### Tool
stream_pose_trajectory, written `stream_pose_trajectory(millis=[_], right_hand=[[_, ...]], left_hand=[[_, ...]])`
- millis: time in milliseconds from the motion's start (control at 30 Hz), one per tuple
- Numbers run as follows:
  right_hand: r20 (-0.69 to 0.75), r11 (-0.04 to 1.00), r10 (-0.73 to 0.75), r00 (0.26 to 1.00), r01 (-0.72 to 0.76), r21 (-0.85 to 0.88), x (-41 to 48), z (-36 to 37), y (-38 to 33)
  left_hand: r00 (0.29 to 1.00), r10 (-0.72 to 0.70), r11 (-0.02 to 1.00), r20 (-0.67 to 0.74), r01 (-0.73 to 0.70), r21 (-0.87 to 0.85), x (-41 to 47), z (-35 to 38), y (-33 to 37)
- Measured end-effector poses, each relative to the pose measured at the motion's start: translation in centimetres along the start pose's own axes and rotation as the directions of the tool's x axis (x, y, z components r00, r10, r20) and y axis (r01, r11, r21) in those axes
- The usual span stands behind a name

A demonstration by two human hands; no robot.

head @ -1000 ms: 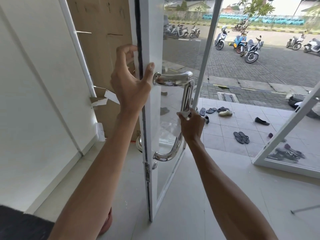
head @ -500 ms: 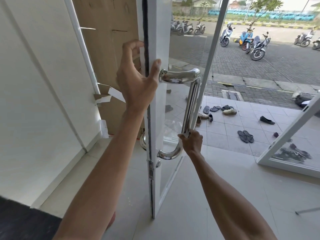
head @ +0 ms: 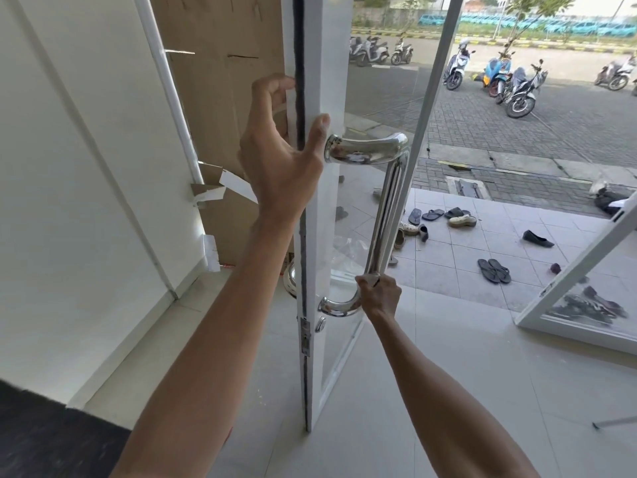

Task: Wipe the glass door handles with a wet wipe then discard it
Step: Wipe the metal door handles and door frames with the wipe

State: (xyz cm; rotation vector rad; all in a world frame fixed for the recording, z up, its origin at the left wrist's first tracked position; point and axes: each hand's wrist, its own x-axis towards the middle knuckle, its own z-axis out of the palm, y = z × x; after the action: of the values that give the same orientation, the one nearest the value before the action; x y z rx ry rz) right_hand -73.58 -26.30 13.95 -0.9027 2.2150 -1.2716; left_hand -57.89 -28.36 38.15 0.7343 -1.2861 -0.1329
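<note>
A white-framed glass door (head: 322, 63) stands edge-on in front of me. Its chrome pull handle (head: 387, 208) runs down the near side; part of a second handle (head: 290, 277) shows behind the frame. My left hand (head: 279, 157) grips the door's edge just above the handle's top mount, fingers round the far side, thumb on the near face. My right hand (head: 379, 294) is curled round the lower end of the handle bar, just above its bend. The wet wipe is almost wholly hidden inside that fist.
A brown cardboard sheet (head: 220, 98) leans behind the door against the white wall (head: 69, 167). A second glass door (head: 579, 270) stands open at the right. Several sandals and shoes (head: 448, 219) lie on the tiled porch. Motorbikes (head: 517, 84) are parked beyond.
My right hand has slid down the handle bar from its middle to the lower bend. The left hand has kept its grip on the door edge.
</note>
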Motion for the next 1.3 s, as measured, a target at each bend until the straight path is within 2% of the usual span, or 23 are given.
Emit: stream_pose_trajectory(millis=[100, 233, 400, 600, 800, 900, 1033, 1200, 1300], right_hand=[[-0.039, 0.998, -0.018, 0.999, 0.016, -0.056, 0.5, -0.6, -1.6], [-0.172, 0.998, -0.067, 0.983, 0.066, -0.013, 0.3, -0.5, -2.9], [-0.051, 0.991, 0.131, 0.990, -0.131, -0.001, -0.9, 1.0, 0.0], [0.071, 0.920, 0.327, 0.942, -0.335, 0.205, -2.7, 1.4, 0.5], [-0.012, 0.949, 0.286, 0.958, -0.282, 0.138, -1.4, 0.5, -1.4], [-0.028, 0.933, 0.340, 0.940, -0.334, 0.133, -1.4, 1.2, -1.9], [-0.047, 0.881, 0.430, 0.902, -0.407, 0.241, -4.0, 2.9, -1.4], [0.051, 0.770, 0.536, 0.842, -0.513, 0.380, -5.9, 3.6, -1.8], [0.091, 0.770, 0.534, 0.840, -0.528, 0.358, -5.7, 2.7, -1.8]], left_hand=[[1.000, 0.009, 1.000, -0.009, -0.009, 0.002, 0.0, -0.1, 0.2], [1.000, 0.017, 1.000, -0.021, -0.017, 0.004, 0.0, 0.0, 0.3], [1.000, 0.016, 1.000, -0.023, -0.016, 0.003, -0.2, 0.0, 0.2], [0.999, 0.011, 1.000, -0.035, -0.011, -0.007, 0.0, 0.1, -0.2], [0.999, -0.006, 1.000, -0.044, 0.005, -0.010, 0.2, 0.0, -0.5], [0.999, 0.003, 1.000, -0.037, -0.003, -0.018, 0.2, 0.0, -0.5], [0.999, 0.015, 1.000, -0.029, -0.015, -0.022, 0.2, 0.0, -0.5], [0.998, -0.001, 1.000, -0.067, 0.000, -0.011, 0.1, 0.2, -0.7], [0.997, -0.003, 1.000, -0.073, 0.003, -0.005, 0.2, 0.1, -0.9]])
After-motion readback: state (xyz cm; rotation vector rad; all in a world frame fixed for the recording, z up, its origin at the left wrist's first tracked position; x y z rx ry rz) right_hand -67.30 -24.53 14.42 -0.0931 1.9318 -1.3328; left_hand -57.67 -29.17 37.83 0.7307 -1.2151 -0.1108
